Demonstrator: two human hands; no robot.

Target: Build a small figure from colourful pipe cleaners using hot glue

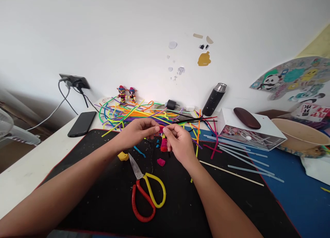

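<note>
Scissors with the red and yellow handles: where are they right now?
In the head view, the scissors lie on the black mat, centre foreground, blades pointing up-left toward a yellow scrap.

Light was bright & even w/ soft shadows on black desk mat. Left hand & right hand were sharp; pic edges bent, white fan at far left was blurred.

A plain white wall is rising behind the white desk, catching soft, even light. Cables are hanging from a wall socket at the left, where a white fan is showing above brownish floor. Sticker remnants are clinging to the wall.
</note>
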